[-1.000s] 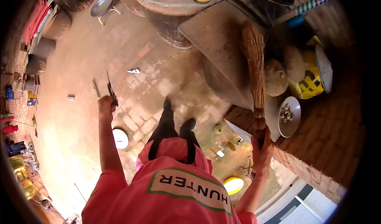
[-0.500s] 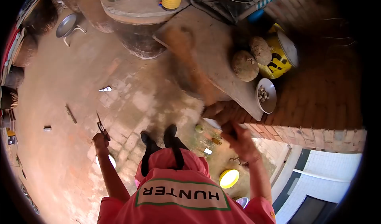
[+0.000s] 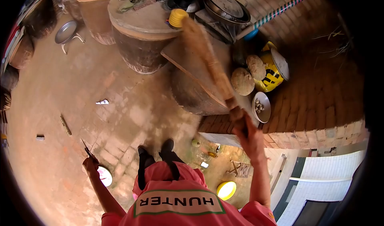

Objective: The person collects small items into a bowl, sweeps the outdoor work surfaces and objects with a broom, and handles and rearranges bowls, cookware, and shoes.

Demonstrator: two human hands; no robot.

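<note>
R hand (image 3: 249,136): clenched on the broom (image 3: 213,62) at its handle end, right of ctr
Broom: slants up to upper mid of frame, bristles blurry, over the tilted board (image 3: 181,53)
L hand (image 3: 91,166): closed on a dark thin tool (image 3: 87,149), lower left, tbh can't tell what kind
Right of ctr: 2 round lumps (image 3: 242,82), pale bowl (image 3: 265,113) w/ small bits, yellow bucket (image 3: 272,77) behind

The floor (image 3: 80,78) is brown, brightly lit at lower left, with worn pavers (image 3: 114,146) exposed near centre; a brick wall (image 3: 312,114) extends along the shaded right side to a sunlit end, beyond which stands a white wall (image 3: 332,170) with a dark panel (image 3: 316,213).
</note>
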